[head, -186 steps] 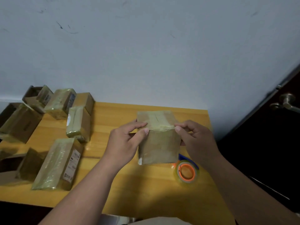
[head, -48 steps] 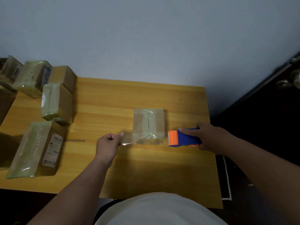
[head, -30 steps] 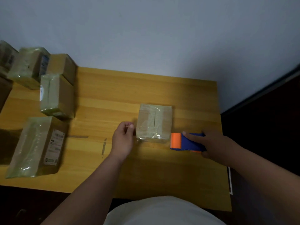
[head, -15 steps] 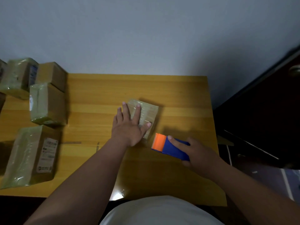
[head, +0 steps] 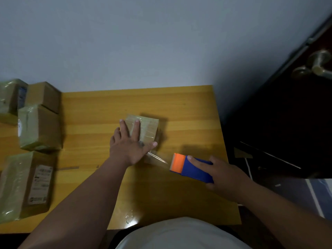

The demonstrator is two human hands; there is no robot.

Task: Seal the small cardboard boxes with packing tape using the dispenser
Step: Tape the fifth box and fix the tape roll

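Observation:
A small taped cardboard box lies in the middle of the yellow wooden table. My left hand presses flat on its top with straight, spread fingers. A strip of clear tape runs from the box's near right corner to the dispenser. My right hand grips the blue and orange tape dispenser, which sits just right of and nearer than the box.
Several taped cardboard boxes line the table's left side, among them one with a white label and one behind it. A dark door with a metal handle stands at the right, past the table's edge.
The dispenser has pulled away from the box toward the right and front, drawing out a visible strip of tape. My left hand stays flat on the box.

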